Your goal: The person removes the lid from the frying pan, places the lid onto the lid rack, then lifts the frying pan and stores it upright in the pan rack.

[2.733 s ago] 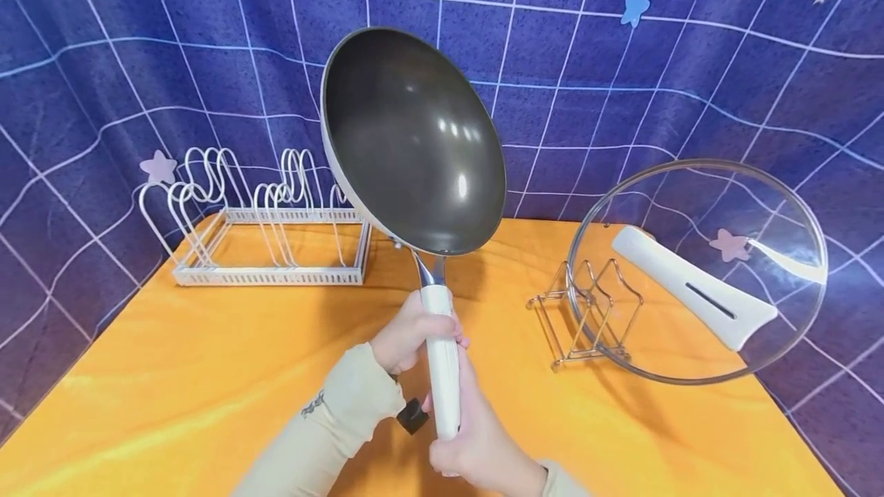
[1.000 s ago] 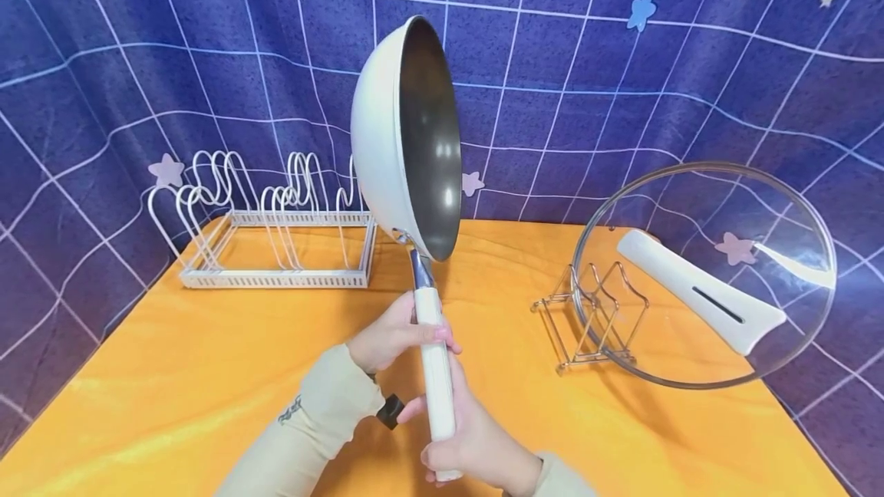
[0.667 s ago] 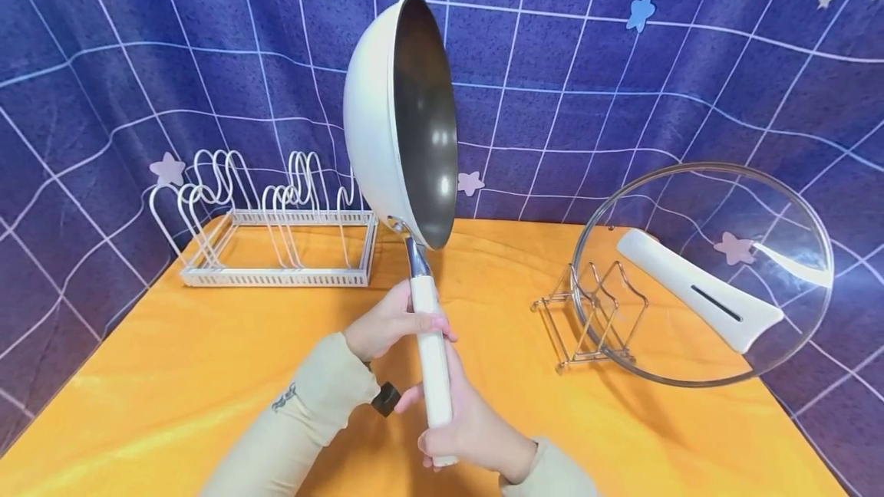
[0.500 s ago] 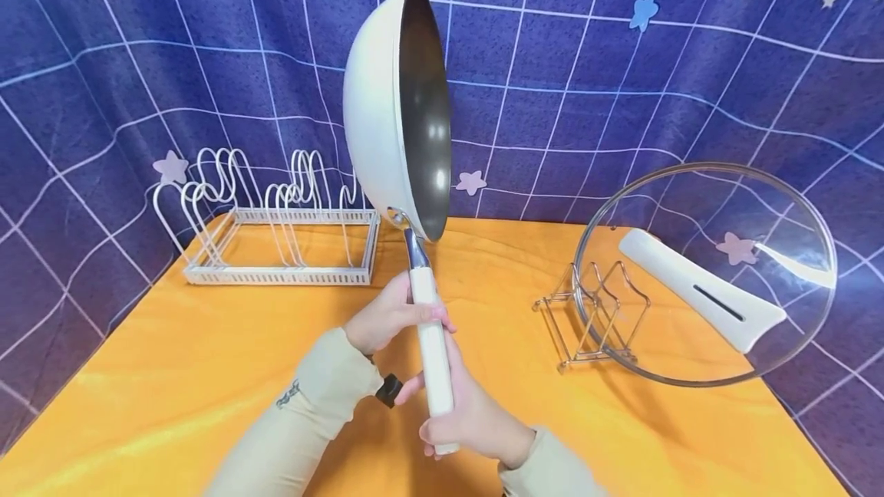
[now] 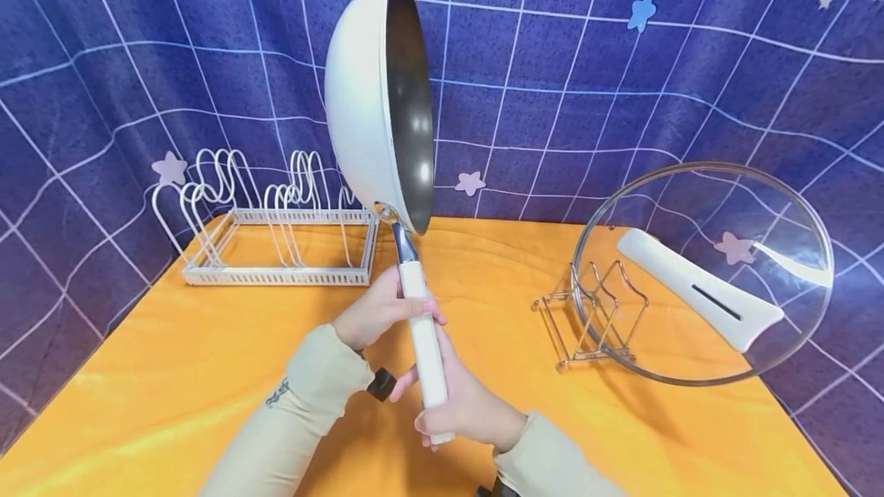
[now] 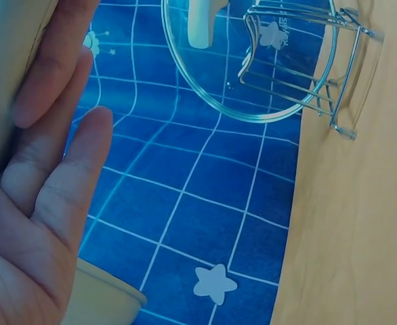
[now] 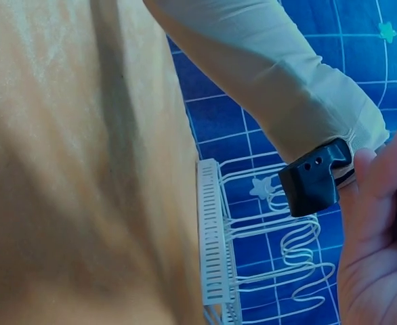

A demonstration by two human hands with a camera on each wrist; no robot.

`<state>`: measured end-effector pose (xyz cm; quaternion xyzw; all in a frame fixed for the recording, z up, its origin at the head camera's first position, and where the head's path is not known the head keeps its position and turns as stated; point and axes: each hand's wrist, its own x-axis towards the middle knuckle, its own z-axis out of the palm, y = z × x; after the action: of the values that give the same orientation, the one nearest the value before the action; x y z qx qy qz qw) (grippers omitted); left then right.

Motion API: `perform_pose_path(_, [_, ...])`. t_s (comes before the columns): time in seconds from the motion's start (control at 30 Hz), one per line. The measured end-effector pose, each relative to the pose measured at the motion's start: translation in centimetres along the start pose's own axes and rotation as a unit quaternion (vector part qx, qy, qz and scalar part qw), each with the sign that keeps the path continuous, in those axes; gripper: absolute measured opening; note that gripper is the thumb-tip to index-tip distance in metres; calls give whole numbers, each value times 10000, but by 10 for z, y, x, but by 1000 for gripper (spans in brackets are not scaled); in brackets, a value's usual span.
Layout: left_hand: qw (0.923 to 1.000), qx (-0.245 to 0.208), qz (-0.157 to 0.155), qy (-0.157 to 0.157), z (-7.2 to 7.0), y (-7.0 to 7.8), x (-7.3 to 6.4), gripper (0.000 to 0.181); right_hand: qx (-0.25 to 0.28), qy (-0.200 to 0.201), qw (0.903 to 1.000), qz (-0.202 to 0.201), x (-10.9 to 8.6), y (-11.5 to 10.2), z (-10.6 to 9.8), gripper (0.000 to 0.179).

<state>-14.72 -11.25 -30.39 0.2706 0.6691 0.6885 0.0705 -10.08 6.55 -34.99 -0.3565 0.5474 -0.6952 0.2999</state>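
A white wok [image 5: 359, 98] with a dark inside is held up in the air, its bowl turned edge-on with the opening to the right. My left hand [image 5: 380, 309] grips the upper part of its white handle [image 5: 430, 359], thumb across the front. Lower down, my right hand [image 5: 473, 405] holds the handle's end. In the left wrist view, my left hand [image 6: 49, 196] shows its fingers beside the pale handle. Only part of my right hand [image 7: 381, 264] appears at the right wrist view's edge. The bowl overlaps the right end of a white wire rack [image 5: 276, 276] in the head view.
At the right, a glass lid [image 5: 704, 382] with a white upright handle [image 5: 697, 290] stands in a small metal wire rack [image 5: 594, 357]. An orange cloth [image 5: 497, 305] covers the table. A blue gridded curtain [image 5: 539, 121] hangs behind and at the sides.
The wok has turned from showing its dark inside to nearly edge-on, with its white outside leftward. Both hands have carried it up and left, still gripping the handle.
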Motion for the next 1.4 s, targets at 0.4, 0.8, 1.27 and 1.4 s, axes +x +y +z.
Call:
perform_pose_path(0.4, [9989,376,-118,252,0,1,-6,9,99,-230,9997,-54,1,2,-2,109])
perform_pose_path(0.8, [9934,1092,-66,345,-6,13,-8,12,140,-327,9994,-56,10,-2,1,109])
perform_pose_path(1.27, [9946,854,-169,574,-6,16,-10,18,278,-543,9981,104,13,-2,3,106])
perform_pose_path(1.4, [9934,838,-161,770,-7,21,-14,22,316,-583,9978,89,17,-4,7,105])
